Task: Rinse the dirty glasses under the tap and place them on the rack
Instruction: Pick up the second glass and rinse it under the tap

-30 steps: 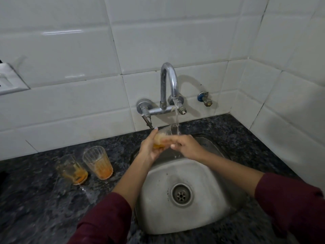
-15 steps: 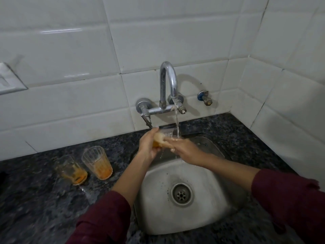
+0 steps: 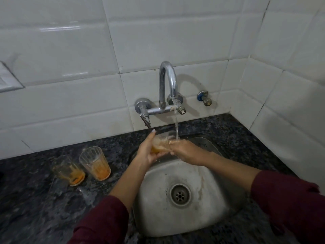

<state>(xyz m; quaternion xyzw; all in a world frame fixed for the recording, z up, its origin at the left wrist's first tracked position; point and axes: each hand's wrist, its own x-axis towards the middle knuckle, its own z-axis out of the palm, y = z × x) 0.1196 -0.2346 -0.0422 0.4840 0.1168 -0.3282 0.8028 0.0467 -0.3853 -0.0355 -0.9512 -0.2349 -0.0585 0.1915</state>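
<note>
- The left hand [image 3: 146, 154] grips a glass [image 3: 161, 143] over the back of the sink [image 3: 207, 219], fingers curled round its orange-stained base, thumb raised along its side.
- The glass lies tilted, mouth toward the right, just under the tap [image 3: 168, 88].
- Water [image 3: 176, 125] runs from the spout onto the rim and onto the right hand [image 3: 186, 152].
- The right hand holds the glass at its mouth; whether its fingertips pinch the rim or reach inside, I cannot tell.
- Two dirty glasses [image 3: 95, 162] stand upright on the counter [image 3: 35, 208], left of the sink, just beside each other, orange residue at the bottom.
</note>
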